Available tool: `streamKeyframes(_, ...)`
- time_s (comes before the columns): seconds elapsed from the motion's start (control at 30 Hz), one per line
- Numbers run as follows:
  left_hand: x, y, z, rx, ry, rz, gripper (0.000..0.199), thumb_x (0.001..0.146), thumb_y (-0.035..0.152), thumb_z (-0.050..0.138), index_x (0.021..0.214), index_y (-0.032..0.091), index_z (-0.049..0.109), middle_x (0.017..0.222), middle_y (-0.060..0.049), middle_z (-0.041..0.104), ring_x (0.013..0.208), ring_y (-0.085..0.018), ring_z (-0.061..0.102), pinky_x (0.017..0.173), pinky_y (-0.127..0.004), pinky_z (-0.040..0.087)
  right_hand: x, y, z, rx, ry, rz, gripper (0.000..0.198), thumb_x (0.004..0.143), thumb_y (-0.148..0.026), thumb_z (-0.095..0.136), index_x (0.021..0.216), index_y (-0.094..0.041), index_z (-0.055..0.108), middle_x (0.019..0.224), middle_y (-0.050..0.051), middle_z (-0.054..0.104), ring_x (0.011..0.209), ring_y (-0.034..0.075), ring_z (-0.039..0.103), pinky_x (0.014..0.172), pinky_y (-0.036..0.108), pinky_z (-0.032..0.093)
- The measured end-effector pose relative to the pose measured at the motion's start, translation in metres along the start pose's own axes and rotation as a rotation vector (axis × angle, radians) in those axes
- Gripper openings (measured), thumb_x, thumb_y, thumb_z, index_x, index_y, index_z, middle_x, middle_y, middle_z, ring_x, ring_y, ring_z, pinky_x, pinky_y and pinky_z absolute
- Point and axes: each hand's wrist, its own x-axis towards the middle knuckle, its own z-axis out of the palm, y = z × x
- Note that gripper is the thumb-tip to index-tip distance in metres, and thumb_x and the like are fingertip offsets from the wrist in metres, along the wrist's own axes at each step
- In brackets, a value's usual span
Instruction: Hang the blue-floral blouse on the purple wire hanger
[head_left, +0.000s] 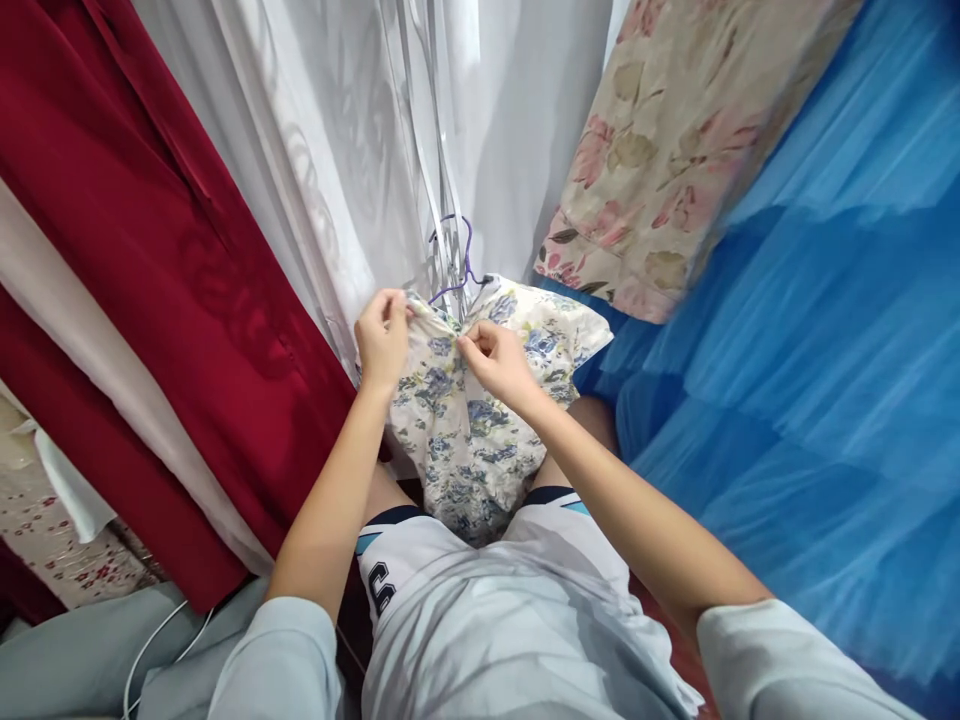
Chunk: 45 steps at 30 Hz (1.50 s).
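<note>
A white short-sleeved garment with blue flowers hangs in front of me on a purple wire hanger. Its lower part drops between my knees. My left hand pinches the garment at its left shoulder, near the hanger's end. With thumb and forefinger, my right hand grips the neckline at the middle of the front. The cloth between the two hands is drawn into a fold. The hanger's lower bar is mostly hidden inside the garment.
White curtain-like cloth with long straps hangs behind. To the left are red cloths; to the right, a pink-flowered cloth and a blue tulle skirt. A white cable lies over grey fabric at lower left.
</note>
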Motion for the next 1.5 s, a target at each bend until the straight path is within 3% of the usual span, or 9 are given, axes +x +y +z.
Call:
streamKeyframes(0.13,0.0,-0.063,-0.031,-0.048,0.346,-0.18,0.029,0.093,0.035,0.054,0.071,0.016,0.057,0.069,0.0,0.058,0.07,-0.012,0.057,0.07,-0.021,0.042,-0.01,0.01,-0.01,-0.026,-0.103,0.037,0.025,0.084,-0.027,0.057,0.063,-0.02,0.045,0.054,-0.003,0.047,0.052,0.011,0.043,0.052,0.025,0.031)
streamKeyframes(0.23,-0.032,-0.102,-0.036,-0.342,0.465,-0.625,0.03,0.087,0.039,0.06,0.069,0.017,0.051,0.065,0.004,0.053,0.063,-0.009,0.052,0.066,-0.02,0.04,-0.019,0.009,-0.015,-0.01,-0.159,0.06,0.024,0.083,-0.026,0.056,0.063,-0.02,0.045,0.054,-0.004,0.046,0.05,0.011,0.042,0.05,0.025,0.03)
streamKeyframes(0.5,-0.151,-0.083,0.043,-0.634,0.127,-0.998,0.032,0.074,0.043,0.072,0.082,0.015,0.06,0.081,-0.006,0.068,0.075,-0.017,0.066,0.067,-0.026,0.046,-0.05,0.073,-0.059,-0.066,0.246,0.346,0.026,0.08,-0.039,0.054,0.062,-0.021,0.049,0.054,-0.003,0.048,0.05,0.012,0.041,0.049,0.025,0.031)
streamKeyframes(0.7,-0.139,-0.011,0.063,-0.849,-0.261,-0.808,0.029,0.08,0.043,0.072,0.09,0.016,0.067,0.09,-0.004,0.068,0.086,-0.015,0.063,0.083,-0.026,0.046,-0.099,0.126,-0.107,-0.21,0.171,0.471,0.024,0.069,-0.036,0.06,0.053,-0.021,0.052,0.049,-0.001,0.051,0.051,0.015,0.045,0.051,0.027,0.032)
streamKeyframes(0.93,-0.137,0.033,0.07,-0.659,-0.435,-0.598,0.027,0.09,0.044,0.062,0.09,0.018,0.065,0.081,-0.001,0.06,0.078,-0.014,0.057,0.076,-0.024,0.044,-0.111,0.077,-0.067,0.073,-0.368,0.382,0.026,0.066,-0.024,0.071,0.091,-0.02,0.07,0.092,0.004,0.07,0.088,0.024,0.061,0.082,0.034,0.046)
streamKeyframes(1.03,-0.138,0.035,0.065,-0.501,-0.498,-0.464,0.028,0.092,0.046,0.059,0.092,0.019,0.066,0.087,-0.003,0.06,0.083,-0.016,0.056,0.08,-0.026,0.044,-0.108,0.045,-0.048,0.374,-0.615,0.407,0.037,0.068,-0.026,0.073,0.104,-0.019,0.068,0.101,0.004,0.069,0.098,0.026,0.061,0.088,0.037,0.048)
streamKeyframes(1.23,-0.149,0.023,0.032,-0.626,-0.778,-0.495,0.054,0.091,0.063,0.048,0.128,0.024,0.055,0.116,-0.008,0.062,0.111,-0.022,0.057,0.1,-0.034,0.043,-0.09,0.012,-0.046,0.75,-0.526,0.712,0.033,0.071,-0.029,0.075,0.101,-0.018,0.067,0.087,0.003,0.07,0.08,0.019,0.065,0.077,0.031,0.052)
streamKeyframes(1.37,-0.17,0.008,0.009,-0.537,-1.059,-0.569,0.057,0.084,0.062,0.061,0.121,0.018,0.065,0.111,-0.009,0.067,0.106,-0.026,0.06,0.094,-0.034,0.046,-0.061,-0.001,-0.081,0.671,-0.589,0.715,0.025,0.066,-0.031,0.082,0.079,-0.014,0.069,0.072,0.003,0.068,0.061,0.015,0.062,0.058,0.025,0.05)
streamKeyframes(1.5,-0.162,-0.022,-0.025,-0.196,-1.028,-0.516,0.036,0.08,0.053,0.069,0.084,0.018,0.075,0.079,-0.004,0.068,0.072,-0.02,0.059,0.069,-0.028,0.045,-0.032,-0.004,-0.117,0.352,-0.682,0.595,0.031,0.065,-0.034,0.084,0.086,-0.013,0.075,0.078,0.006,0.073,0.063,0.021,0.066,0.056,0.029,0.052)
